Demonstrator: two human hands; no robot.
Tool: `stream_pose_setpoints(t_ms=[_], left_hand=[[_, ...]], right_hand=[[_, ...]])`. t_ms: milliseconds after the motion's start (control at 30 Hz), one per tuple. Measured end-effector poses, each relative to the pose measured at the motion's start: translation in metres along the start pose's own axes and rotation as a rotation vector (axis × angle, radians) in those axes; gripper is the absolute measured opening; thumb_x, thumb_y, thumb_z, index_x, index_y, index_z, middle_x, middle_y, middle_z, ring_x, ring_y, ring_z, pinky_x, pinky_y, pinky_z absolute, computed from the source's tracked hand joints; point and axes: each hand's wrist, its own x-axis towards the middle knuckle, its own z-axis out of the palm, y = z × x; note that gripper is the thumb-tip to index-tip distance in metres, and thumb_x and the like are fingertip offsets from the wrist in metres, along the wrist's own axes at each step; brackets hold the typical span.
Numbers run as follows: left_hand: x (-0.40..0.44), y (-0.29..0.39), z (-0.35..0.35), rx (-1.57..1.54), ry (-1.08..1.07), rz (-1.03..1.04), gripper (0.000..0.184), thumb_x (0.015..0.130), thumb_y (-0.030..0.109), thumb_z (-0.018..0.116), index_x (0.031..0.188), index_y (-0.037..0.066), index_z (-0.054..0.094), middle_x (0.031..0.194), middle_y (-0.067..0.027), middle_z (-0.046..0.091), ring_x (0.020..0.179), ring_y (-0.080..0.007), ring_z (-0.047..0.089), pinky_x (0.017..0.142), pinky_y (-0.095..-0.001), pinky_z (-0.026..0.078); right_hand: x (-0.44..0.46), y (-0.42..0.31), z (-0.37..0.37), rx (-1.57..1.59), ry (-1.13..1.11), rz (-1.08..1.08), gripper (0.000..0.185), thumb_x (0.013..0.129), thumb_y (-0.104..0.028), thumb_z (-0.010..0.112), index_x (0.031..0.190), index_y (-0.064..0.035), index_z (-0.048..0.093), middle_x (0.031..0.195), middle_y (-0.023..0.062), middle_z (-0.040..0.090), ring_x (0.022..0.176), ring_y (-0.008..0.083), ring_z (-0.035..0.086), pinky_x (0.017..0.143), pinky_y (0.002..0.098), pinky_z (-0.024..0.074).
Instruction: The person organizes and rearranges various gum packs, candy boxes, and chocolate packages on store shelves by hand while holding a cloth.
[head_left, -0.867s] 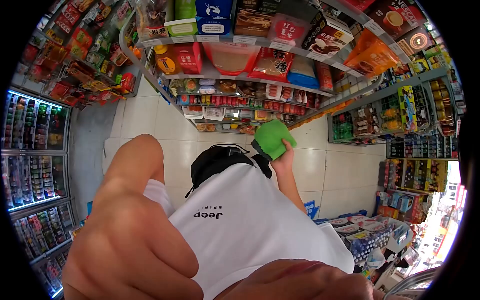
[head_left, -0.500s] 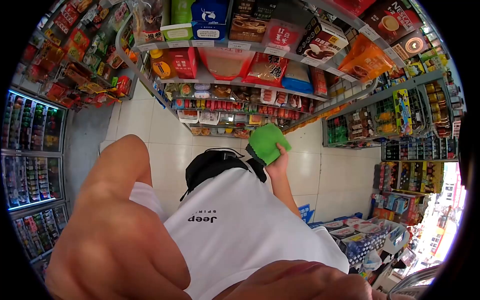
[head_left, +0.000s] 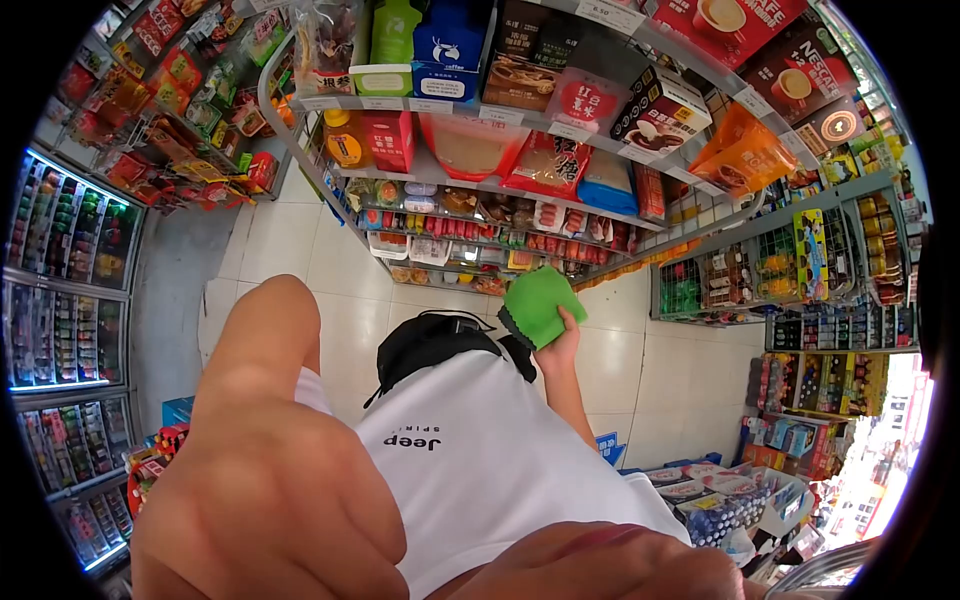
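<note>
My right hand (head_left: 561, 345) grips a green cloth (head_left: 540, 303) by its right side, thumb on top. The cloth has a dark grey underside and a zigzag edge, and hangs out in front of my body above the floor. My left hand (head_left: 290, 490) is raised very close to the camera, its bent elbow pointing forward. Only the back of that hand shows, large and blurred. Its fingers are hidden, so whatever they touch cannot be seen. Between the arms are my white shirt (head_left: 500, 440) with upside-down lettering and a black bag (head_left: 430, 350) at my waist.
A shelf rack (head_left: 480, 185) of packaged drinks and foods stands ahead. Lit drink coolers (head_left: 70, 285) line the left side. Wire baskets (head_left: 770, 255) of goods are at the right, with stacked cartons (head_left: 710, 490) at lower right. Pale floor tiles (head_left: 350, 255) run between.
The view has shifted slightly, so shelves and body sit a little lower and to the right. My left hand has drawn slightly rightward in view. My right hand still holds the cloth.
</note>
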Motion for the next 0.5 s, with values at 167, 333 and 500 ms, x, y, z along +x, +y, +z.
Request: stream_pose_setpoints(t_ms=[167,333,500], left_hand=[[0.002,-0.017,-0.003,-0.035,0.038,0.159,0.027,0.092,0.003,0.067,0.109,0.003,0.046,0.069,-0.0233,0.065,0.054,-0.0265,0.061,0.045,-0.0291,0.043],[0.002,-0.022,-0.004,0.018,0.023,0.199,0.039,0.094,0.005,0.066,0.125,0.007,0.043,0.073,-0.0225,0.067,0.053,-0.0243,0.060,0.044,-0.0281,0.041],[-0.004,-0.026,-0.002,0.120,0.020,0.265,0.051,0.093,0.007,0.067,0.137,0.012,0.042,0.073,-0.0183,0.068,0.051,-0.0189,0.057,0.043,-0.0244,0.036]], right_hand=[[-0.002,0.001,0.007,-0.010,0.024,0.017,0.052,0.099,-0.025,0.049,0.147,-0.0047,0.045,0.146,0.0146,0.053,0.133,0.0349,0.053,0.112,0.0501,0.0425],[-0.005,-0.001,0.015,-0.010,0.018,0.011,0.052,0.099,-0.024,0.049,0.146,-0.0043,0.045,0.145,0.0152,0.054,0.132,0.0353,0.053,0.112,0.0505,0.0425],[-0.001,0.002,0.009,-0.027,-0.002,0.011,0.052,0.098,-0.024,0.049,0.146,-0.0033,0.045,0.146,0.0162,0.054,0.133,0.0357,0.053,0.113,0.0518,0.0426]])
